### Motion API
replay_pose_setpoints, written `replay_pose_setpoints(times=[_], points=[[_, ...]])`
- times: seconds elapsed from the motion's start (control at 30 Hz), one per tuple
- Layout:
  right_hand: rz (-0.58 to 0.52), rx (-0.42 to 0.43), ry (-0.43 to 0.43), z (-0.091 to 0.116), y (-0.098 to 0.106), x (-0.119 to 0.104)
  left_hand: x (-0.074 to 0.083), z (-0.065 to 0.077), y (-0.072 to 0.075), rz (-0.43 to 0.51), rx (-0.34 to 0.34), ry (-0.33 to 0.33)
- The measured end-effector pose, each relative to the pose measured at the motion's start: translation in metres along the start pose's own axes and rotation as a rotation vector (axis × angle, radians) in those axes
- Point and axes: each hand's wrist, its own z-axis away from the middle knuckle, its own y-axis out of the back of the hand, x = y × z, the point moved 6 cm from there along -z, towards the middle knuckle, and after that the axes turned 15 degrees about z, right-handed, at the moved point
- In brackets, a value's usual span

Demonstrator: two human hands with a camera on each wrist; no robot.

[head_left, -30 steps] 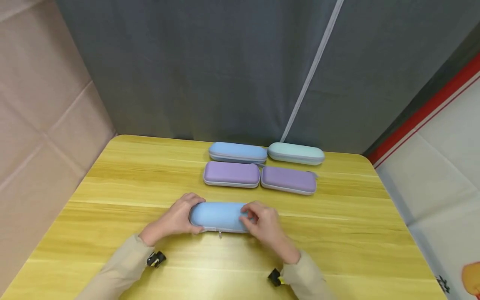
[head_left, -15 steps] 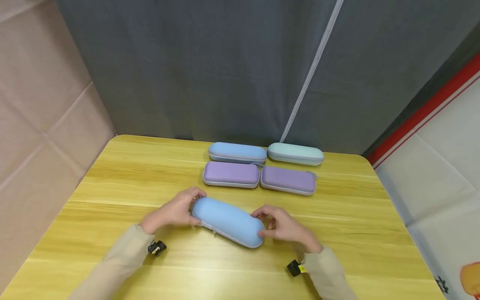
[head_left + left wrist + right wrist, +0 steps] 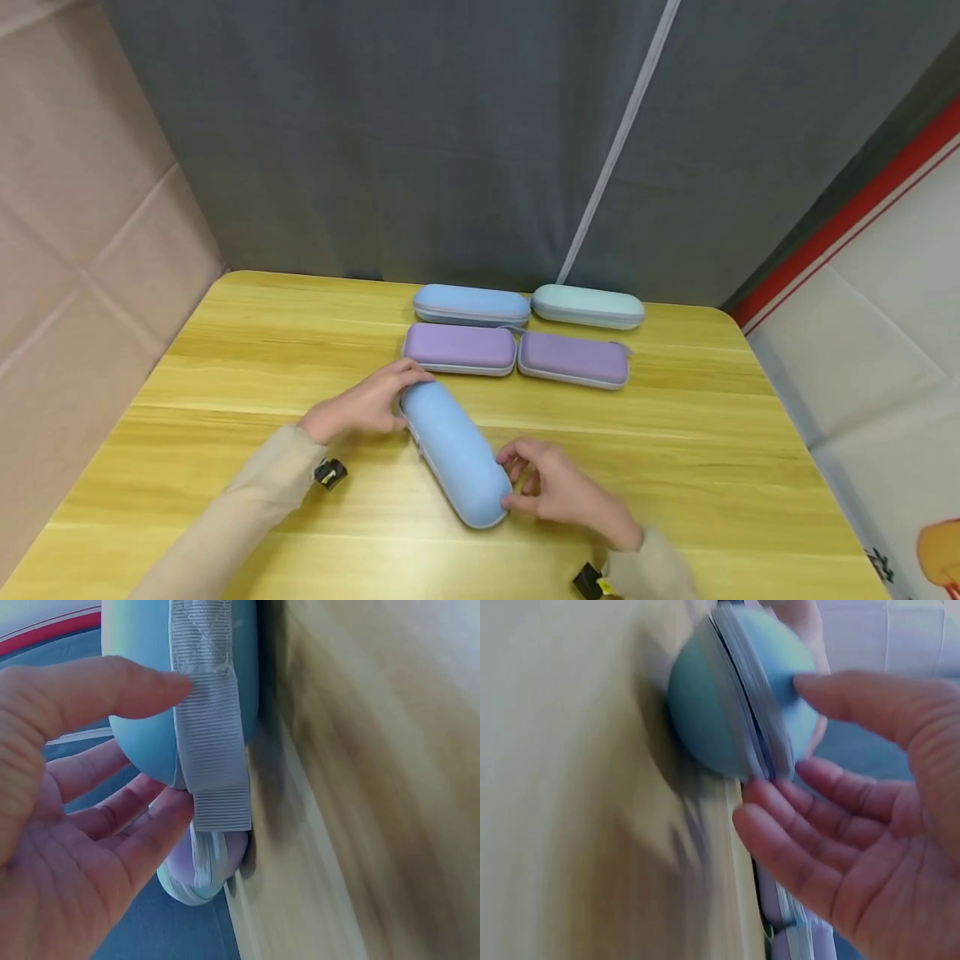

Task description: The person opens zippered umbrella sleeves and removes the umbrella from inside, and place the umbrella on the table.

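Note:
A light blue zippered hard case (image 3: 453, 454) with rounded ends lies aslant on the table, its far end to the left. My left hand (image 3: 367, 402) holds that far end between thumb and fingers. In the left wrist view, a grey ribbed strap (image 3: 214, 742) runs along this end, with the thumb touching its edge. My right hand (image 3: 558, 487) pinches the near end, thumb on one side and fingertips on the other. The right wrist view shows a grey zipper band (image 3: 754, 697) round that end, with a dark line along it.
Behind stand two purple cases (image 3: 459, 348) side by side, the left one close to my left fingers. Farther back are another blue case (image 3: 472, 306) and a mint case (image 3: 588, 306). A dark curtain (image 3: 390, 150) hangs beyond the table (image 3: 712, 467).
The blue case has turned from lying crosswise to slanting, its right end swinging toward me. My left hand has moved up and right; my right hand has moved down and right.

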Motion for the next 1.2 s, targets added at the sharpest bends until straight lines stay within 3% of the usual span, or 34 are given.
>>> replay_pose_setpoints(times=[0.23, 0.4, 0.57, 0.67, 0.9, 1.1, 1.2], points=[[0.015, 0.136, -0.031, 0.007, -0.013, -0.017, 0.000, -0.015, -0.003, 0.033, -0.033, -0.006], [0.019, 0.237, -0.101, 0.012, -0.025, -0.025, -0.003, -0.025, -0.004, 0.063, -0.043, -0.029], [0.025, 0.273, -0.179, 0.013, -0.033, -0.034, -0.001, -0.031, -0.007, 0.072, -0.040, -0.061], [0.030, 0.282, -0.205, 0.011, -0.036, -0.038, 0.004, -0.032, -0.009, 0.070, -0.020, -0.046], [0.026, 0.289, -0.202, 0.010, -0.036, -0.039, 0.023, -0.025, -0.020, -0.017, 0.119, 0.084], [0.064, 0.461, -0.087, 0.010, -0.021, -0.029, 0.043, -0.017, -0.033, -0.036, 0.290, 0.264], [0.090, 0.519, -0.091, 0.010, -0.013, -0.022, 0.051, -0.013, -0.043, -0.125, 0.336, 0.366]])
